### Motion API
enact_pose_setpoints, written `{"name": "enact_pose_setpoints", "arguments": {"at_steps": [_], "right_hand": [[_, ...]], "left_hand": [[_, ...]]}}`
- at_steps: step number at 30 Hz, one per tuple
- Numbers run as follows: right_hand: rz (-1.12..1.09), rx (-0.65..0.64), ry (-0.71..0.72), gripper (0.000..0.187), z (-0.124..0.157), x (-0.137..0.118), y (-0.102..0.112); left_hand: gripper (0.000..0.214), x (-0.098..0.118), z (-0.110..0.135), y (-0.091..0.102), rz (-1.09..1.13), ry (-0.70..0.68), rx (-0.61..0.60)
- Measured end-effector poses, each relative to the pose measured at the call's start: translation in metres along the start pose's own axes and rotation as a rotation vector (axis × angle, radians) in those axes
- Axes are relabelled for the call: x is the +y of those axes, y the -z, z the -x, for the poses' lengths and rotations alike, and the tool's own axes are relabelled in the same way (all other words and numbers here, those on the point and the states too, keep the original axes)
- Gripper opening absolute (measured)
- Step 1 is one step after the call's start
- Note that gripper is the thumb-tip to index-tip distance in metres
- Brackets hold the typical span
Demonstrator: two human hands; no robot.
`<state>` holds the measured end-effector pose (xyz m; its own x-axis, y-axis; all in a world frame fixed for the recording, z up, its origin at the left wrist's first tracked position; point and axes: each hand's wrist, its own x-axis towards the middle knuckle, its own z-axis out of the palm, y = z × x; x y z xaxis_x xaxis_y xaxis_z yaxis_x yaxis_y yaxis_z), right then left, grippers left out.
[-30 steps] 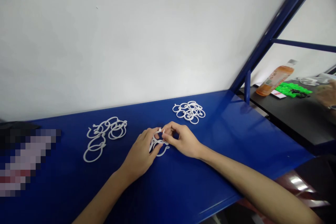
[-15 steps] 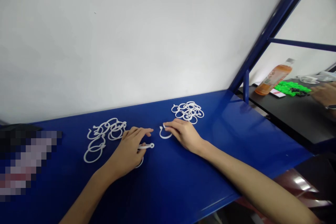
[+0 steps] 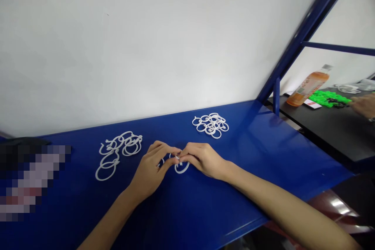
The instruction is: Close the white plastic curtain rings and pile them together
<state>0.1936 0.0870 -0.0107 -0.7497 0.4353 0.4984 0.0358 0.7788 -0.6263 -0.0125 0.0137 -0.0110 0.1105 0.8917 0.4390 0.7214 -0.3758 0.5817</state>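
Note:
My left hand (image 3: 154, 166) is closed, thumb and fingers pinching part of a white plastic curtain ring (image 3: 162, 161). My right hand (image 3: 208, 160) meets it fingertip to fingertip, pinching another white curtain ring (image 3: 182, 172) whose lower arc hangs below the fingers. Where the two rings come together, the fingertips hide most of the detail, so I cannot tell whether they are joined. Left of my left hand lies a loose group of white curtain rings (image 3: 117, 161). Beyond my right hand is a tighter pile of white curtain rings (image 3: 211, 126).
Everything lies on a blue metal shelf (image 3: 187, 215) against a white wall. A blue post (image 3: 293, 52) rises on the right. Past it, a black table (image 3: 319, 129) bears a tilted drink bottle (image 3: 310, 86), green pieces (image 3: 326, 97) and another person's hand (image 3: 363, 105).
My hands have come together at the middle; the right one moved slightly nearer, bringing its ring to the left hand's ring. Both ring groups on the shelf stay as they were.

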Motion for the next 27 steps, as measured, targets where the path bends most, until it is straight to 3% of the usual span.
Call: {"name": "enact_pose_setpoints", "arguments": {"at_steps": [5,9,13,17,22,27], "right_hand": [[0.015,-0.042,0.072,0.024,0.003,-0.011,-0.001],[0.095,-0.093,0.096,0.029,0.005,-0.018,-0.003],[0.145,-0.070,0.057,0.027,0.001,-0.019,0.001],[0.291,0.024,-0.006,0.023,0.006,-0.004,0.029],[0.401,0.130,-0.174,0.014,0.045,0.035,0.079],[0.504,0.123,-0.345,0.011,0.069,0.054,0.091]], "left_hand": [[0.021,0.008,0.003,-0.005,0.070,-0.009,0.086],[0.028,0.010,0.006,-0.003,0.075,-0.036,0.075],[0.018,0.003,0.004,0.002,-0.037,-0.033,0.052],[0.029,-0.007,0.005,0.008,-0.251,-0.120,-0.040],[0.021,-0.015,0.007,0.004,-0.354,-0.169,-0.216],[0.015,-0.014,0.006,-0.001,-0.290,-0.163,-0.173]]}}
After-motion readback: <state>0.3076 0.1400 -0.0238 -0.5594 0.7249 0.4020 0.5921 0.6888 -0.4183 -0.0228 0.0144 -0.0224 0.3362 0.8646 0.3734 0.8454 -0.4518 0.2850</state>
